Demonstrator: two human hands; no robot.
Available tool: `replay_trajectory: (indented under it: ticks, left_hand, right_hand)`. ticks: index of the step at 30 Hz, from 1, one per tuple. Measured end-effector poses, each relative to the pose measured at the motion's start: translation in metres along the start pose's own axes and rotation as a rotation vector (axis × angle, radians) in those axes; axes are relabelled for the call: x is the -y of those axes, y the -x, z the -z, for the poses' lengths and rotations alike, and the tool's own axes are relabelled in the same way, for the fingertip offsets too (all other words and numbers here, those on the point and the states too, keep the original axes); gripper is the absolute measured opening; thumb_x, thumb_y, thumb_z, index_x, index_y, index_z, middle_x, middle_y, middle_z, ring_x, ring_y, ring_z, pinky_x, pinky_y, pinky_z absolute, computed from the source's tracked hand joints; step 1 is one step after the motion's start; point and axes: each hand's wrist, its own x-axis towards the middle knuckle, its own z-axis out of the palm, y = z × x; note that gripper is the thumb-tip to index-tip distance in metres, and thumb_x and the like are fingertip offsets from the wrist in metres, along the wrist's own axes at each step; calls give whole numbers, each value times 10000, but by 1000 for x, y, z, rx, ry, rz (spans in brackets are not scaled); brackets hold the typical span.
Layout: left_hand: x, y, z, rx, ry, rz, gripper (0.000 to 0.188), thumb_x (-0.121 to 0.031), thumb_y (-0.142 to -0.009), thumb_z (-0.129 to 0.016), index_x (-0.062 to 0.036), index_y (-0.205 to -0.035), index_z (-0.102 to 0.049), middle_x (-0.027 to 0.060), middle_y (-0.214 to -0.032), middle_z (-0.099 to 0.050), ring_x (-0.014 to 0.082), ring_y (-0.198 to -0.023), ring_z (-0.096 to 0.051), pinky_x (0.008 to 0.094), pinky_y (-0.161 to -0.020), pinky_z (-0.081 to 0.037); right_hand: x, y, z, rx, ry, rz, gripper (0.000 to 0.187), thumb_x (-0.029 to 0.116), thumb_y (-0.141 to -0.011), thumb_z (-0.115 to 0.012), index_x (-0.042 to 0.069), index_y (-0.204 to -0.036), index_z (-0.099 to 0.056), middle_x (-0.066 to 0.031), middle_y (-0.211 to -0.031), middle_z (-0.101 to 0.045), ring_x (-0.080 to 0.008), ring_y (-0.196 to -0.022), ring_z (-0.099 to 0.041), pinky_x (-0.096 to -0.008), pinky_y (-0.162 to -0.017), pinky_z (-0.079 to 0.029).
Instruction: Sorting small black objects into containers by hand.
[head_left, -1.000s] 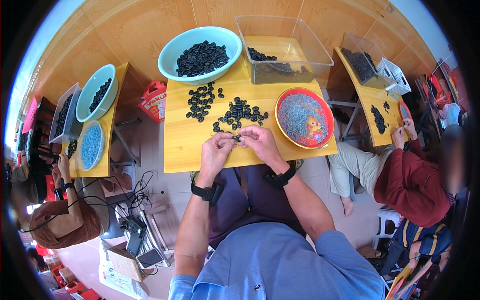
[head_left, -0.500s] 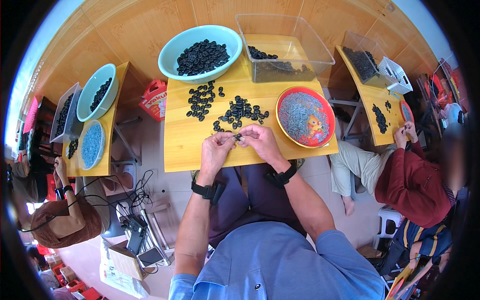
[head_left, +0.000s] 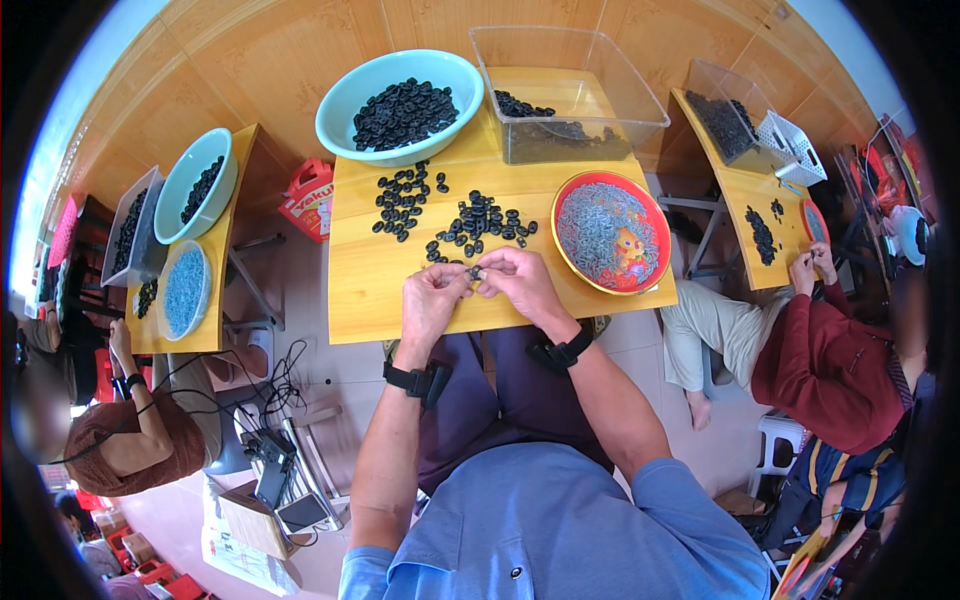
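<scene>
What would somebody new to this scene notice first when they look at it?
Probably the bright red round tray of small grey pieces, toward the right of the yellow table. The turquoise basin heaped with black pieces at the back left likely competes. At the front edge, the left hand and right hand meet over a tiny dark piece.

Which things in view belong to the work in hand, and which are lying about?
Seemingly in the job: black piece between left hand and right hand; on the central table, loose black pieces, teal basin, clear bin, red tray of grey bits.

Apparently lying about: red carton, tangled black cables, tan box.
</scene>
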Motion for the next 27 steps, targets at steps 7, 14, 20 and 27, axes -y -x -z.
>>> replay_trajectory:
  ticks: [7,14,20,27]
  left_hand:
    - [-2,0,0,-8,27,20,140,-45,-880,-699,62,-968,-719,83,-789,-726,106,-698,-686,219,-626,-520]
    - [-6,1,-2,-17,51,21,137,-50,-878,-708,57,-962,-720,86,-787,-725,103,-690,-682,215,-603,-506]
    - [-8,1,-4,-38,52,34,124,-47,-875,-709,57,-943,-717,87,-777,-724,103,-679,-678,215,-587,-494]
    - [-8,0,-4,-56,45,52,125,-52,-872,-716,56,-935,-716,86,-769,-723,103,-672,-677,214,-575,-490]
  right_hand:
    - [4,2,-3,-36,-17,-7,165,-12,-906,-602,-67,-1054,-648,-120,-884,-716,-149,-730,-699,-265,-690,-566]
    - [0,2,-4,-68,-34,17,154,-10,-910,-610,-69,-1048,-642,-126,-879,-716,-159,-746,-707,-276,-696,-578]
    - [-4,0,-2,-63,-52,21,135,-6,-918,-618,-61,-1039,-640,-121,-877,-714,-154,-753,-707,-273,-695,-577]
    - [-6,-1,-5,-95,-64,37,135,-7,-891,-621,-65,-1010,-648,-119,-837,-715,-143,-701,-692,-267,-658,-568]
